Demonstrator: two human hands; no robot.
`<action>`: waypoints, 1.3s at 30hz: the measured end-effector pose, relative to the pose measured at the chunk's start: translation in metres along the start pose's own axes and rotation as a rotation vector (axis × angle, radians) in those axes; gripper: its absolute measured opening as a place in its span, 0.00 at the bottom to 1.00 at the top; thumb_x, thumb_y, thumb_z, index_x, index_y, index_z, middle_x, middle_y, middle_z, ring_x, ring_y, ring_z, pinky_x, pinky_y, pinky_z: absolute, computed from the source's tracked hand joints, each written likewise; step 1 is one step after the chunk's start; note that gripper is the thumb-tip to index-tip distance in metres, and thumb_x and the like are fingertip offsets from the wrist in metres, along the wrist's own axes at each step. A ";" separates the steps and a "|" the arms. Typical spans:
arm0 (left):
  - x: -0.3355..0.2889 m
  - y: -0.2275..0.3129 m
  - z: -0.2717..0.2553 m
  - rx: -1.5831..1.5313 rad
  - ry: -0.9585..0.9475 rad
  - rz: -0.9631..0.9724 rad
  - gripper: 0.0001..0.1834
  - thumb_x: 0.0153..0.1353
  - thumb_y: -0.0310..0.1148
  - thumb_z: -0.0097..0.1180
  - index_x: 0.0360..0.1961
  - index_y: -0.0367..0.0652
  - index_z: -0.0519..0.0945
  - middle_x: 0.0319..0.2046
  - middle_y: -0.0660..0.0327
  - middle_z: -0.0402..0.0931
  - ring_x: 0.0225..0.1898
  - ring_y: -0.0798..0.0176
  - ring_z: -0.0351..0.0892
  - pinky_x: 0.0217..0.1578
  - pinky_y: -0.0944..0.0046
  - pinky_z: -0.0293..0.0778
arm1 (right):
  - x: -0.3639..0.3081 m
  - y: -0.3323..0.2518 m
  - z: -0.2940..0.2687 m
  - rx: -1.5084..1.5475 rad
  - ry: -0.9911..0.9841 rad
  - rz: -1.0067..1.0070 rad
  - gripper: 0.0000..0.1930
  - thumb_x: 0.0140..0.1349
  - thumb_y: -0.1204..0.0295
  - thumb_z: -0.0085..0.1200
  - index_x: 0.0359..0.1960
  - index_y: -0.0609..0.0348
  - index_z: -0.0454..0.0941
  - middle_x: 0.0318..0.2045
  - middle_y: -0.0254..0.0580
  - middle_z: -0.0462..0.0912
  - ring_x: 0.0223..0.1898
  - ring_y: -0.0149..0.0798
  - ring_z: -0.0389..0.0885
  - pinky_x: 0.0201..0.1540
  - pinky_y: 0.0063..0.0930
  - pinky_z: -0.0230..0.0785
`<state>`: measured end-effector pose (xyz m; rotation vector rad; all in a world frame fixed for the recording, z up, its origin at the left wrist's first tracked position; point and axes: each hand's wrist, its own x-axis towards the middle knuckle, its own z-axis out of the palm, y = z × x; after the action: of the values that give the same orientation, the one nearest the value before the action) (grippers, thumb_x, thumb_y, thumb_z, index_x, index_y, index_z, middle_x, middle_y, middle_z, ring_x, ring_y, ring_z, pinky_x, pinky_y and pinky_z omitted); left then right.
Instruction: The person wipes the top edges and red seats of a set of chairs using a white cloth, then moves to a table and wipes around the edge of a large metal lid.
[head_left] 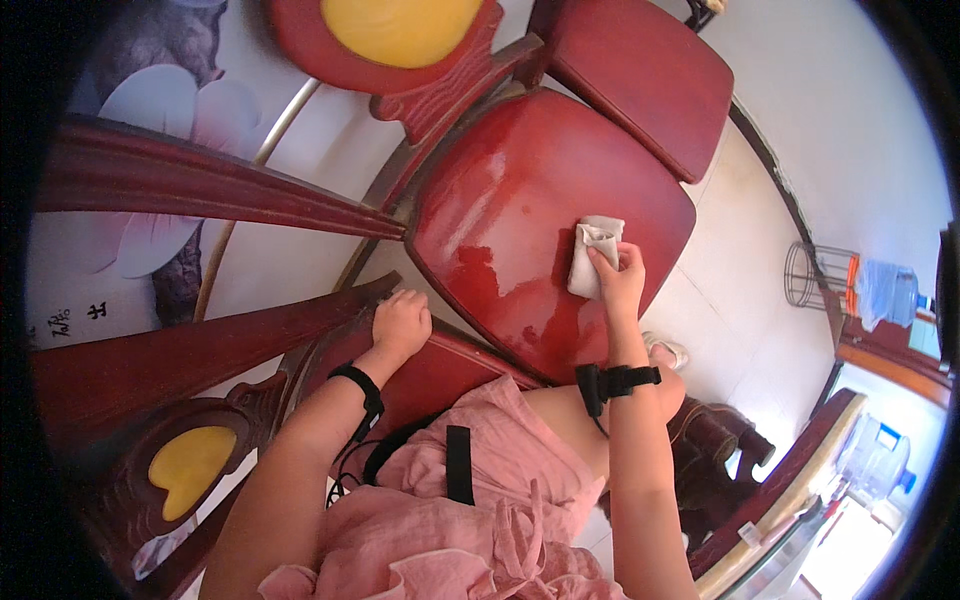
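Observation:
In my right hand (pixel 622 275) is a folded off-white cloth (pixel 586 268), pinched between thumb and fingers. The cloth lies against the shiny dark red chair seat (pixel 540 200), toward the seat's right side. Wet-looking patches and reflections show on the left part of that seat. My left hand (pixel 402 325) is closed, its fingers curled at the end of a red wooden chair rail (pixel 300 320); what the fingers hold, if anything, is hidden. Black straps circle both my wrists.
Another red seat (pixel 640 80) adjoins the far side. Carved chair backs with yellow inlays (pixel 400 30) stand at the left, before a wall with a flower picture (pixel 150 100). A wire basket (pixel 800 275) and water bottles (pixel 875 465) are at the right, near a glass-topped table edge (pixel 780 510).

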<state>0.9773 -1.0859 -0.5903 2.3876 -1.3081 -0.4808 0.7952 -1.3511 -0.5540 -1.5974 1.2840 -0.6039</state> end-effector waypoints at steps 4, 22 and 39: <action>0.002 0.007 -0.004 -0.009 -0.035 -0.018 0.05 0.46 0.28 0.46 0.21 0.38 0.72 0.25 0.54 0.72 0.32 0.51 0.73 0.32 0.53 0.71 | 0.003 -0.004 -0.001 -0.101 -0.001 0.131 0.20 0.45 0.66 0.65 0.35 0.67 0.74 0.29 0.43 0.79 0.32 0.35 0.77 0.34 0.27 0.69; 0.002 0.007 -0.009 -0.083 -0.116 -0.044 0.05 0.47 0.29 0.47 0.23 0.39 0.73 0.27 0.53 0.72 0.33 0.52 0.74 0.34 0.55 0.71 | -0.016 -0.186 0.163 -0.751 -0.310 -0.908 0.24 0.40 0.84 0.50 0.43 0.53 0.76 0.44 0.35 0.73 0.40 0.43 0.69 0.41 0.35 0.65; 0.001 0.004 -0.008 -0.048 -0.106 0.014 0.06 0.47 0.29 0.47 0.21 0.38 0.73 0.25 0.54 0.72 0.32 0.51 0.74 0.33 0.55 0.71 | -0.017 -0.190 0.143 -0.687 -0.672 -1.132 0.17 0.45 0.76 0.49 0.40 0.52 0.76 0.36 0.33 0.71 0.41 0.39 0.67 0.43 0.29 0.63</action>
<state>0.9789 -1.0876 -0.5814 2.3400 -1.3413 -0.6354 0.9941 -1.2864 -0.4408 -2.7661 -0.0552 -0.1853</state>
